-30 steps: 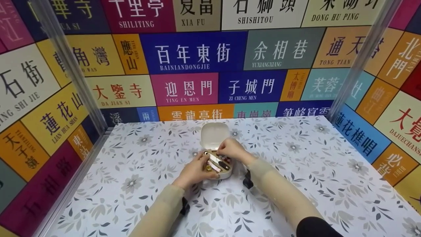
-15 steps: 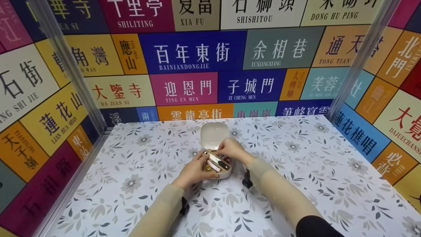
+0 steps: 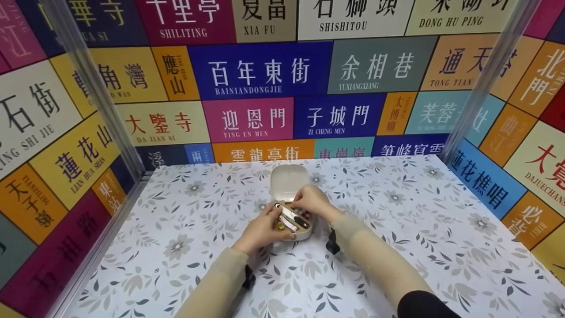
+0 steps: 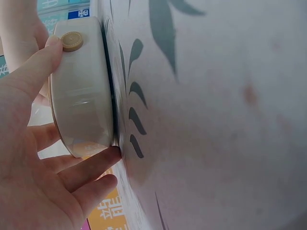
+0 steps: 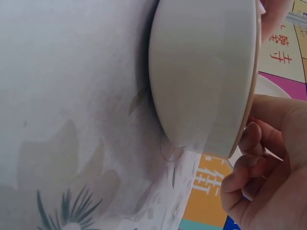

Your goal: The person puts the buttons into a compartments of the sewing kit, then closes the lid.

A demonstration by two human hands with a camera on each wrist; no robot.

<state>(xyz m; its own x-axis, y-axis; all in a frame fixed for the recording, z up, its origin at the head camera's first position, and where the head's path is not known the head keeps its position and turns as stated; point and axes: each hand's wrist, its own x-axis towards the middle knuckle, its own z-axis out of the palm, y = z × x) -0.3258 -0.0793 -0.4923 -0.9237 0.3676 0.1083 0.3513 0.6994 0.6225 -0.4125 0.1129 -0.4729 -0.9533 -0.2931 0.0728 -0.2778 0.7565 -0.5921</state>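
Observation:
A small cream box (image 3: 302, 235) with rounded corners sits on the table, its lid (image 3: 288, 179) standing raised at the back. My left hand (image 3: 260, 229) holds the box from the left. In the left wrist view its thumb lies beside a round tan clasp button (image 4: 72, 41), with the fingers spread round the far side. My right hand (image 3: 314, 202) is at the box's back right rim, fingers bent and fingertips reaching inside; cannot tell whether they pinch something. Inside lie a slim white-and-dark-brown piece (image 3: 292, 215), a pinkish-white piece (image 3: 288, 223) and a small gold-coloured round thing (image 3: 281, 225).
A white cloth (image 3: 176, 247) with grey leaves and flowers covers the table. Behind it and at both sides rise walls (image 3: 260, 70) of coloured name panels, with clear upright posts (image 3: 481, 84) at the corners.

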